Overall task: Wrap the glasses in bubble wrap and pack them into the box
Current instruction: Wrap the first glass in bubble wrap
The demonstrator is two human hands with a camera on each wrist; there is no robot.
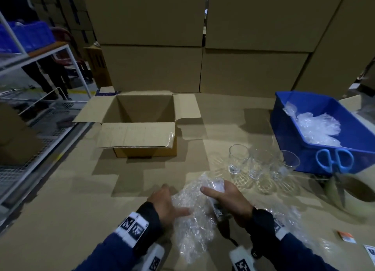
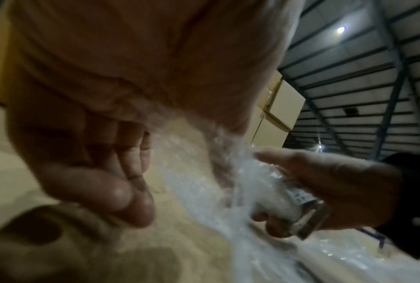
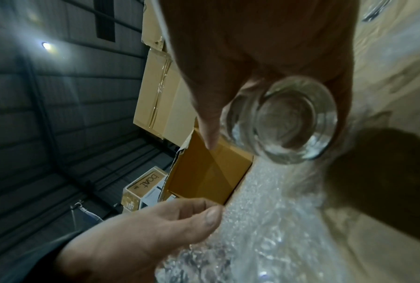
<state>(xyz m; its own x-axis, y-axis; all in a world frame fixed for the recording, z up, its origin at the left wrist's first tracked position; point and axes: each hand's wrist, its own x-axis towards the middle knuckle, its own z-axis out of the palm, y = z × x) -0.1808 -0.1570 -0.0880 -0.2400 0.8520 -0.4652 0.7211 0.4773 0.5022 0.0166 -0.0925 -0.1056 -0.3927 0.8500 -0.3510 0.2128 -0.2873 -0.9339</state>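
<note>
Bubble wrap in blue bin

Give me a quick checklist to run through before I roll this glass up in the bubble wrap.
1. Glass held firmly by right hand: ok.
2. Bubble wrap under the glass: ok.
3. Left hand touches the bubble wrap, open: ok.
4. Bubble wrap covers the glass base: not ok, base bare in the right wrist view.
5. Box open, inside looks empty: ok.
6. Glass free of cracks: cannot tell.
</note>
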